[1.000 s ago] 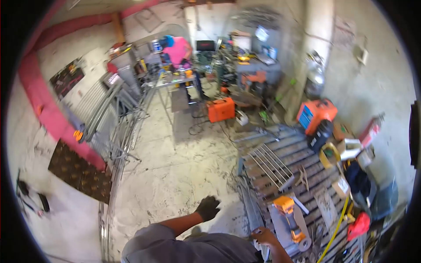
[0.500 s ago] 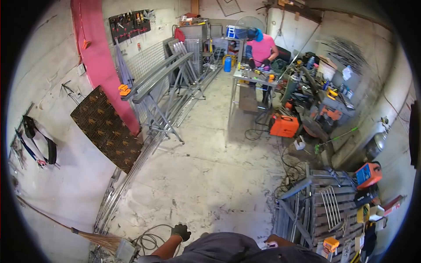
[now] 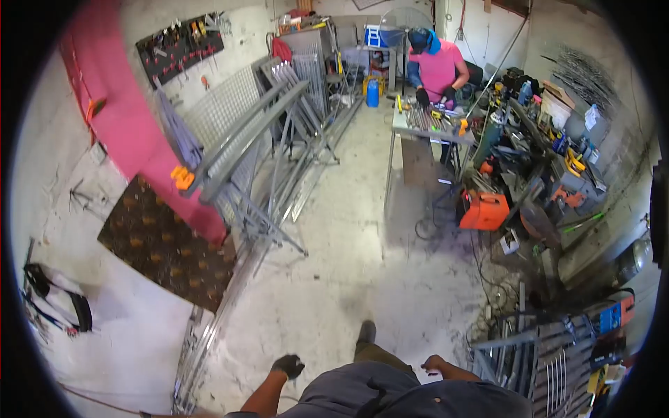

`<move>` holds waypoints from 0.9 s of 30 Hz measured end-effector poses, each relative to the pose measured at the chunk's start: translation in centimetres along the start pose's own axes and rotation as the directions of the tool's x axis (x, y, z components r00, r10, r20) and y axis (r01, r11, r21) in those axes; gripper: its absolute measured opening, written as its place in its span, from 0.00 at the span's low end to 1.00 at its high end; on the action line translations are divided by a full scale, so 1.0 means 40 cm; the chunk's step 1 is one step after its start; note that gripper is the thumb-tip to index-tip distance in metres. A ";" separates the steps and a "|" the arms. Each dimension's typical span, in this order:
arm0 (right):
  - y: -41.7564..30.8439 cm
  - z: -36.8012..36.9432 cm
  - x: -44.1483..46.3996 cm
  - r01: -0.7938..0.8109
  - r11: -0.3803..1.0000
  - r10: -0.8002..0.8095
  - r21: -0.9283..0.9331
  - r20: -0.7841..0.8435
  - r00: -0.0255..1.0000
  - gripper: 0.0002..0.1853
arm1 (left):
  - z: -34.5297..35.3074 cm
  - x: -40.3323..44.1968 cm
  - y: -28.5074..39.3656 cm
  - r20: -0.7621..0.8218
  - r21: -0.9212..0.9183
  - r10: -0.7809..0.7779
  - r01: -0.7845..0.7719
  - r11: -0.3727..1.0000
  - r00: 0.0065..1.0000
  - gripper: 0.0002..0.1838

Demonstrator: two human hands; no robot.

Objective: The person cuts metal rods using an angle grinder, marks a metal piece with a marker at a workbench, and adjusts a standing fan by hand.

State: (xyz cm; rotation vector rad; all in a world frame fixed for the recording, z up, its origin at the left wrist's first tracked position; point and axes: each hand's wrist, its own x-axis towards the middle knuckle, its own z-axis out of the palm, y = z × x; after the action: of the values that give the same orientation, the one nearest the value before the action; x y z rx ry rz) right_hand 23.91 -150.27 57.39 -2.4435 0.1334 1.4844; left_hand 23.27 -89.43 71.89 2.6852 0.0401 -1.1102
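Note:
My left hand (image 3: 288,366), in a dark work glove, hangs low at my left side over the pale floor. Its fingers are loosely bent and somewhat apart, and I see no object in them. On the other side of my body, my right hand (image 3: 435,364) looks bare, with its fingers curled in. A small pale patch shows by its fingers, too small to name. Neither hand touches any of the things around. Nearest to the right hand is a grey metal frame (image 3: 503,340) on the floor.
Steel trestles with long bars (image 3: 254,132) stand at left, near a patterned brown panel (image 3: 167,244). A person in a pink shirt (image 3: 440,70) works at a metal table (image 3: 401,120). An orange machine (image 3: 484,210), cables and piled tools line the right. The concrete floor (image 3: 334,251) runs between.
My view has moved forward, with one foot now stepping out ahead of me. My right hand has come further out from my side. The person at the table stands more upright.

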 end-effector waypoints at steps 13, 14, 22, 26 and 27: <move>-0.382 -1.160 0.438 0.272 0.962 -0.230 0.016 -0.490 0.841 0.23 | -0.290 0.349 -0.194 0.280 0.083 -0.209 0.193 0.978 0.937 0.34; -0.405 -1.210 0.460 0.263 0.963 -0.258 -0.059 -0.487 0.834 0.23 | -0.320 0.419 -0.195 0.295 0.072 -0.197 0.183 0.980 0.935 0.34; -0.394 -1.401 0.752 -0.040 0.985 0.019 -0.171 -0.119 0.993 0.18 | -0.750 1.050 -0.218 0.430 0.047 -0.126 0.118 0.992 0.894 0.35; -0.540 -1.573 0.669 -0.266 0.929 0.239 0.257 0.131 0.962 0.23 | -1.106 1.410 -0.275 0.403 0.346 0.024 -0.177 0.921 0.915 0.36; -0.561 -1.624 0.689 -0.222 0.951 0.198 0.216 0.129 0.972 0.24 | -1.209 1.501 -0.285 0.219 0.303 0.070 -0.136 0.943 0.973 0.35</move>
State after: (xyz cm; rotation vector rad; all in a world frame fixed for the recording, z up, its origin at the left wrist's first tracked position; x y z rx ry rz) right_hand 97.37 -145.39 65.51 -2.2163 0.5285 1.5827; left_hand 98.21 -71.28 60.63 2.7828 -0.3404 -1.4637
